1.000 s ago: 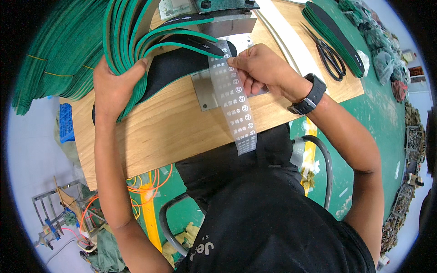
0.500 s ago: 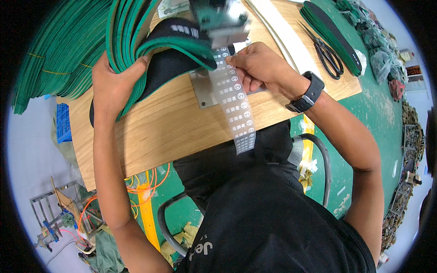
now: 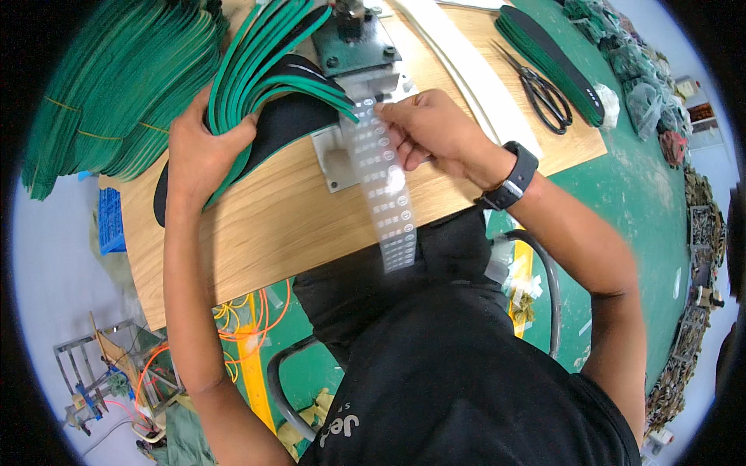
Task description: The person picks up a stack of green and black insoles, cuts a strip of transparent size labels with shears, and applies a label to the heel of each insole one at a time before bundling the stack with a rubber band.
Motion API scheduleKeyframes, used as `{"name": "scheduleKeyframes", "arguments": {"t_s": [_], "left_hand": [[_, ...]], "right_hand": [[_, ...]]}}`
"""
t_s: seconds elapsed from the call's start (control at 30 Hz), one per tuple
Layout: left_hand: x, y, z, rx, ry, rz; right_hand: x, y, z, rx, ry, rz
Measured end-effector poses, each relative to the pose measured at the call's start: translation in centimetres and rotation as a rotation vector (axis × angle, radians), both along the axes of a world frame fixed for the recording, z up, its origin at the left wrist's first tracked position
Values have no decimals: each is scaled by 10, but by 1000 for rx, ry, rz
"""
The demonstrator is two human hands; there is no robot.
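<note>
My left hand (image 3: 206, 147) is closed round a fanned bundle of green-and-black insoles (image 3: 233, 89), thumb on the near side. Beneath them, a black insole face (image 3: 291, 120) stretches rightward, its tip close to the metal press (image 3: 357, 50). Between the thumb and forefinger of my right hand (image 3: 435, 128), the edge of a clear film strip (image 3: 385, 182) printed with rows of white marks is pinched. The strip runs over a metal plate (image 3: 336, 163) and hangs past the table's front edge. Part of the plate lies hidden under the film.
A large stack of green insoles (image 3: 124, 93) fills the far left. Black scissors (image 3: 544, 97), a white curved band (image 3: 474, 70) and another insole stack (image 3: 552, 62) lie on the right of the wooden table (image 3: 256, 241). A blue crate (image 3: 111, 221) stands below left.
The insoles in my left hand have fanned further apart, their ends spreading rightward. The press, blurred before, now shows sharply. My right hand still pinches the strip.
</note>
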State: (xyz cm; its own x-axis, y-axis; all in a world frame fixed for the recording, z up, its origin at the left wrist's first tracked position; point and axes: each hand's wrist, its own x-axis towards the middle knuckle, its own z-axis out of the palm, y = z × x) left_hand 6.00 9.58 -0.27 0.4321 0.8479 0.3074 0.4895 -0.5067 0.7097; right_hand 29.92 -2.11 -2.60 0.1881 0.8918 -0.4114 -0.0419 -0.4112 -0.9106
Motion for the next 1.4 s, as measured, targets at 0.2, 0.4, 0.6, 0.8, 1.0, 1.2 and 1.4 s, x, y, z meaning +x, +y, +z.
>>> {"name": "scheduleKeyframes", "arguments": {"t_s": [0.2, 0.4, 0.6, 0.8, 1.0, 1.2, 1.4], "left_hand": [[-12, -8, -6, -10, -27, 10], [-25, -23, -2, -10, -27, 50], [-32, -19, -8, 115, 40, 98], [-26, -26, -4, 72, 39, 78], [-35, -28, -5, 84, 132, 120], [-43, -32, -8, 124, 68, 99], [-45, -34, -4, 56, 105, 71]], "right_hand": [[-2, -10, -1, 131, -80, 96], [23, -11, 15, 252, -248, 129], [33, -3, 20, 325, -668, 301], [-25, -25, -5, 539, -1120, 351], [-22, -26, -22, 556, -1014, 274], [42, -23, 18, 528, -1002, 206], [159, 22, 60, 353, -961, 54]]}}
